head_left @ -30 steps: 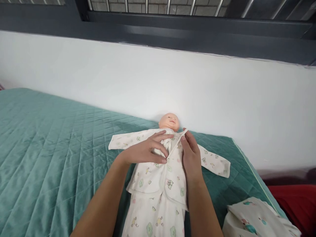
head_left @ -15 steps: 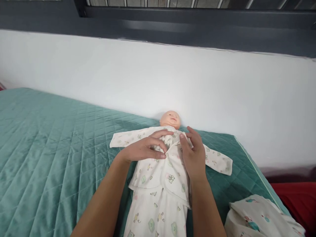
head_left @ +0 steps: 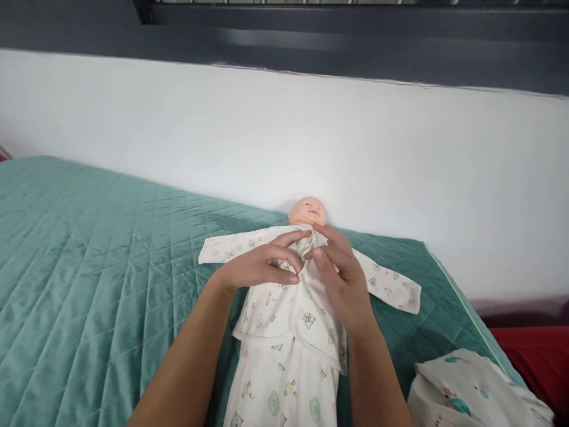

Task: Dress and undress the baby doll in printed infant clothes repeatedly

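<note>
A baby doll (head_left: 306,211) lies on its back, its bare head against the wall. It wears a white printed baby shirt (head_left: 271,314), sleeves spread to both sides, above matching trousers (head_left: 278,385). My left hand (head_left: 260,267) pinches the shirt's front edge at the chest between thumb and fingertip. Across from it, my right hand (head_left: 342,276) hovers over the upper chest with fingers apart, its fingertips close to the shirt opening. The hands hide part of the chest and front edges; any fastener there is too small to make out.
A green quilted cover (head_left: 98,249) spreads under the doll, its piped edge at the right. White printed cloth (head_left: 475,391) lies bunched at the lower right. Something red (head_left: 533,362) is beyond that edge. A white wall (head_left: 284,136) stands behind, under a dark frame (head_left: 284,47).
My right hand has moved leftward over the chest, its fingers now nearer my left hand. My left hand keeps its pinch on the shirt. The view has tilted down slightly.
</note>
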`<act>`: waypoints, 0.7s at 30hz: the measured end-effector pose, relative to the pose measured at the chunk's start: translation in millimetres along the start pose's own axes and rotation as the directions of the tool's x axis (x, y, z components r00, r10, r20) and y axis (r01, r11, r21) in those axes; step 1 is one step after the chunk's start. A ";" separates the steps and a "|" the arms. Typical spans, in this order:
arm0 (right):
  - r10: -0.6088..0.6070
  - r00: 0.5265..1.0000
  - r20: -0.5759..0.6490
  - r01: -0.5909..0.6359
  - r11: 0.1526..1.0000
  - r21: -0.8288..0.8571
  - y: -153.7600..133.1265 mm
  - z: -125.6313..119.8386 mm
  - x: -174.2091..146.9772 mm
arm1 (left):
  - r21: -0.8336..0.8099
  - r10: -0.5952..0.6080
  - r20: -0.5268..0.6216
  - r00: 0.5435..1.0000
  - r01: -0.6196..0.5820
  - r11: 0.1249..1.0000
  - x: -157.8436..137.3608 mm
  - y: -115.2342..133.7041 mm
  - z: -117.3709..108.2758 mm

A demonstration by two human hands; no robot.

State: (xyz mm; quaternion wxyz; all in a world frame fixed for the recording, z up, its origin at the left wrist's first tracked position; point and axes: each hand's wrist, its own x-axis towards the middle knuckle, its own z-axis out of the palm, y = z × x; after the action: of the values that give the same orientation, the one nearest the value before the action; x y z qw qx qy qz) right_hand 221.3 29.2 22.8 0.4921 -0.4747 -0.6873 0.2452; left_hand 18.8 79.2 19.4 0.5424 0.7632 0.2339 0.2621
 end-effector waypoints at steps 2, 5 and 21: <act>0.005 0.994 0.112 0.001 0.999 -0.054 -0.1 2.8 0.2 | -0.014 0.031 0.002 1.000 -0.031 0.999 0.8 -0.7 0.3; 0.010 0.986 0.163 0.009 0.994 -0.111 1.9 4.6 0.2 | -0.016 0.058 0.003 0.998 -0.058 0.998 1.8 -0.1 0.6; -0.007 0.973 0.231 0.006 1.000 0.003 -4.3 -1.5 0.4 | 0.080 0.069 0.000 0.998 -0.069 0.994 5.1 5.5 1.1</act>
State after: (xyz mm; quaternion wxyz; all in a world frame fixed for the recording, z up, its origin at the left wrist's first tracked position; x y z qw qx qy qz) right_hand 220.9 27.6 27.0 0.4103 -0.4401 -0.7410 0.2980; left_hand 23.8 79.9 25.1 0.5016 0.7917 0.2184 0.2720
